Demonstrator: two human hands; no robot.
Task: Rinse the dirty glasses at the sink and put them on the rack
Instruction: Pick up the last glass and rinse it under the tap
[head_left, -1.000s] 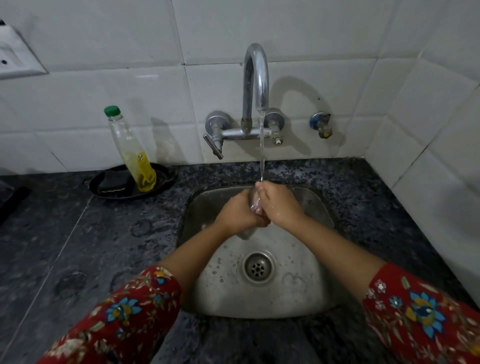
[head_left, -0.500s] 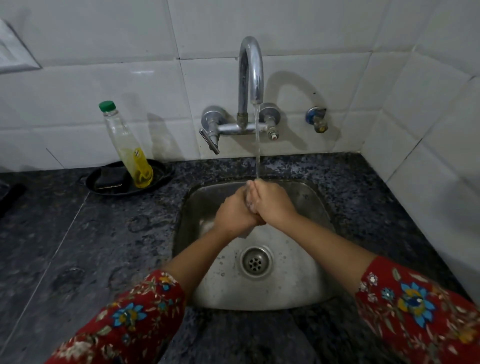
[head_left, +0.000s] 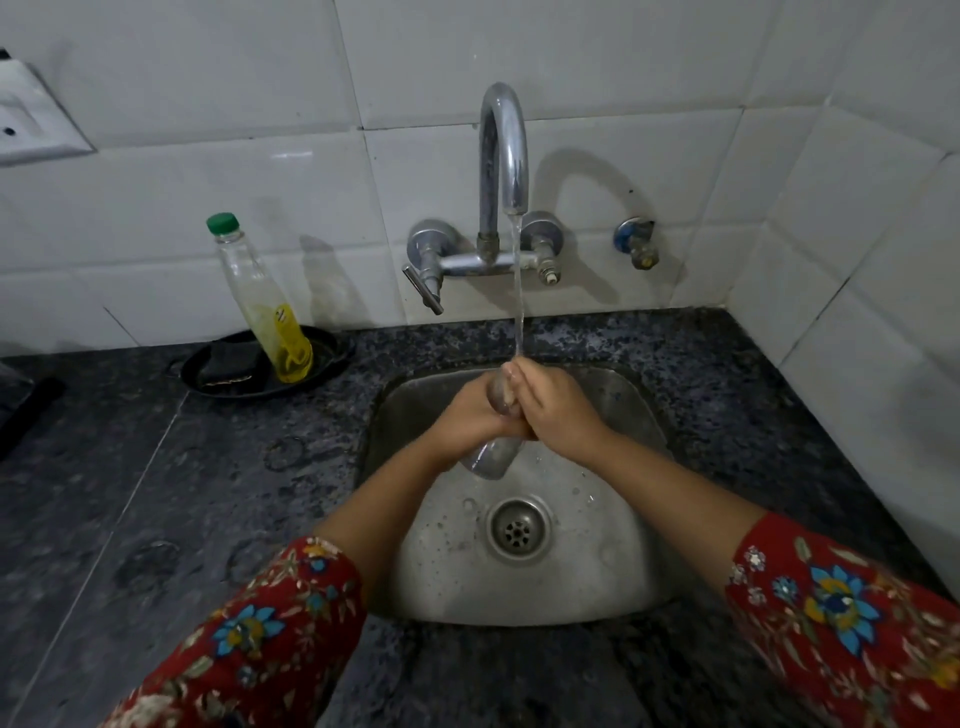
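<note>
Since half a second ago my hands sit much as they were under the stream, though the glass (head_left: 493, 452) now shows more plainly, its base poking out below my knuckles. My left hand (head_left: 470, 410) is wrapped around the glass, holding it tilted over the sink (head_left: 613, 597), and my right hand (head_left: 558, 410) is closed against its upper part, fingers seemingly rubbing at the rim where water from the tap (head_left: 501, 156) lands. I judge this as mid-rinse on one glass. Next I need to tip the water out, keep a firm hold because the glass is wet and slippery, and carry it to the rack, which I cannot see from here. A soap bottle (head_left: 265, 306) stands on the worktop (head_left: 156, 493) to my left.
</note>
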